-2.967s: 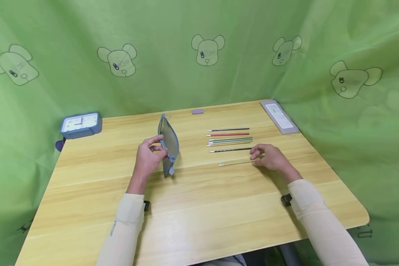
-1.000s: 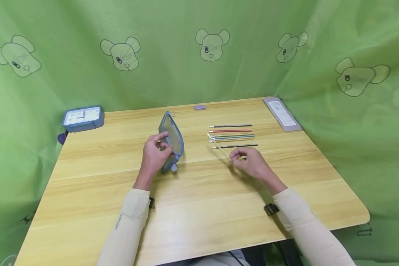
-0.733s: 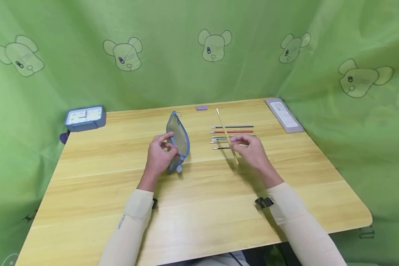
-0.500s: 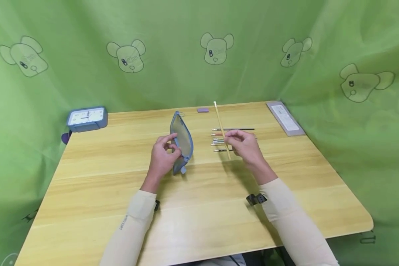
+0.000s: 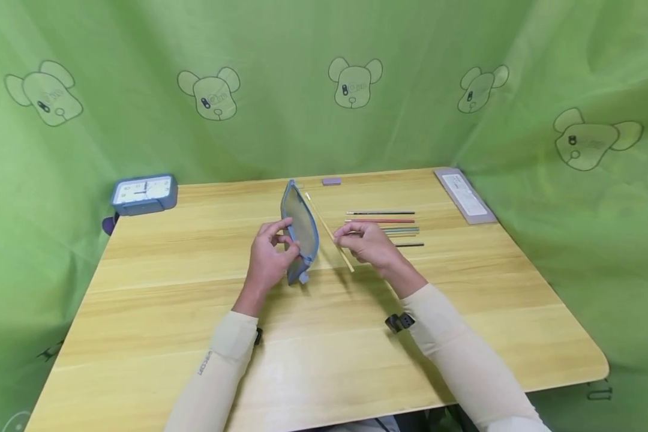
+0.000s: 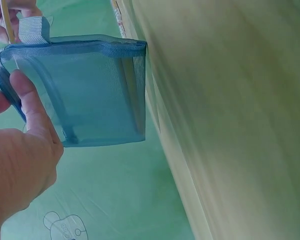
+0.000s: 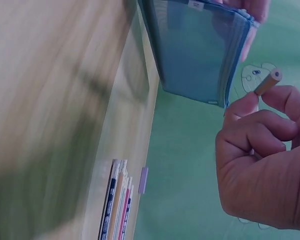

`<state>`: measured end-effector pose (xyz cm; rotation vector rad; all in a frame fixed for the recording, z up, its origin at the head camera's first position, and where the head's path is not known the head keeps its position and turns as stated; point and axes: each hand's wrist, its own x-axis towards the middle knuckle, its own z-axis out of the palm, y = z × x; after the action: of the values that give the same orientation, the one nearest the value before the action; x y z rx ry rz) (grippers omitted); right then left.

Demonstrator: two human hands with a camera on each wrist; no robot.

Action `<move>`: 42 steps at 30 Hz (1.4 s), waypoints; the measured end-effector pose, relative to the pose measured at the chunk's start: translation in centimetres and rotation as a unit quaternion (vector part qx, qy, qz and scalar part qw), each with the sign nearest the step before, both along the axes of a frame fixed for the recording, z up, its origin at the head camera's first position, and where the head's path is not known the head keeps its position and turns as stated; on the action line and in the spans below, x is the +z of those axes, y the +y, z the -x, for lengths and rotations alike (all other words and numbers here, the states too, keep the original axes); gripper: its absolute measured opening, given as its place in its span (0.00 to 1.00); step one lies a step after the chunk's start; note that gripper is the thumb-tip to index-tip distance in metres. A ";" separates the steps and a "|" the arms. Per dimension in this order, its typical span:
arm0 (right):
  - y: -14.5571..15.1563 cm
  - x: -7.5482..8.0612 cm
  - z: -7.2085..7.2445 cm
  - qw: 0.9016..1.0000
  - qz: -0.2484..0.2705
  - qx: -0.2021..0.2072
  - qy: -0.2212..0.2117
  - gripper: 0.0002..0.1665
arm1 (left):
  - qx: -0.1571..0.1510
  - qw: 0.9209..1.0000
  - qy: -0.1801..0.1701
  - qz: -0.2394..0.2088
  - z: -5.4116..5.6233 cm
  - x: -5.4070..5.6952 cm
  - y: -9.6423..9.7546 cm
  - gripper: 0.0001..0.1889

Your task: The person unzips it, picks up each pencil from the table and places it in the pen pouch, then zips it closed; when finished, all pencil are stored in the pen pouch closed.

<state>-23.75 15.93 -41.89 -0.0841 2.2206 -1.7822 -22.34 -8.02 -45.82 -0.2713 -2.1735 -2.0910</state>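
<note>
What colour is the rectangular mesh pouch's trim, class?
The pouch's trim is blue, clearest in the head view.

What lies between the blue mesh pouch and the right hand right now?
In the head view, the yellow pencil that the right hand pinches slants across that gap, with a strip of tabletop showing between it and the blue mesh pouch.

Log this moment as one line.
Left hand: holds open blue mesh pouch; Right hand: pinches yellow pencil beside pouch; Table: other pencils, clock

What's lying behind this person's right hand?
Pencils lie on the table behind the right hand; their right ends show. In the head view, it hides the nearer ones' left ends.
</note>
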 end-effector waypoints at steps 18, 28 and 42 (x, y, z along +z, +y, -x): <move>-4.0 0.7 2.2 0.986 -0.152 -0.042 0.053 0.05 | 0.003 0.995 0.055 0.086 -0.6 -0.3 1.6 0.30; -5.5 -0.1 2.2 0.966 -0.220 -0.092 0.096 0.04 | 0.019 0.997 0.043 0.065 -0.5 -0.5 2.7 0.29; -4.7 0.8 1.5 0.961 -0.193 -0.109 0.168 0.04 | 0.015 0.999 -0.018 -0.026 0.7 -0.3 3.1 0.31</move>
<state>-25.23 11.26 -41.04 -0.0636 2.8846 -1.4846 -23.08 -4.96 -46.15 -0.1975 -2.1266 -2.1485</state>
